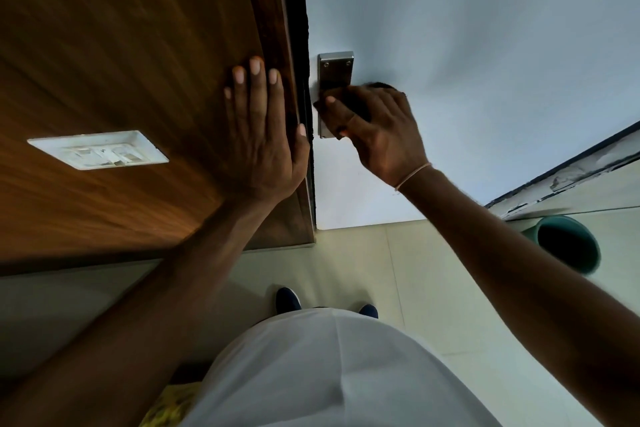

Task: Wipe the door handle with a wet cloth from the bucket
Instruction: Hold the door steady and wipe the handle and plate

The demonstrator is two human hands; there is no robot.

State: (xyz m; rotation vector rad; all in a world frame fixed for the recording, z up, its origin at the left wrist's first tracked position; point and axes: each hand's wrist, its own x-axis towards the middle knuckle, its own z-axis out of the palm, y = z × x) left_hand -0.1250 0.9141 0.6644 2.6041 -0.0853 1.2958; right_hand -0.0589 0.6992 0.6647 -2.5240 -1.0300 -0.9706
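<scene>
The metal handle plate (335,70) is screwed to the white door (485,45), close to its left edge. My right hand (377,130) is closed around a dark cloth (360,107) and presses it against the handle, covering the lever and the plate's lower half. Only a small dark patch of cloth shows between the fingers. My left hand (263,135) lies flat with fingers spread on the brown wooden frame (138,62) beside the door, holding nothing. The green bucket (568,243) stands on the floor at the right, partly behind my right forearm.
A white switch plate (98,149) is set in the wooden panel at the left. Pale floor tiles (398,270) lie below, with my dark shoes (287,298) near the door. A skirting edge (568,170) runs along the right wall.
</scene>
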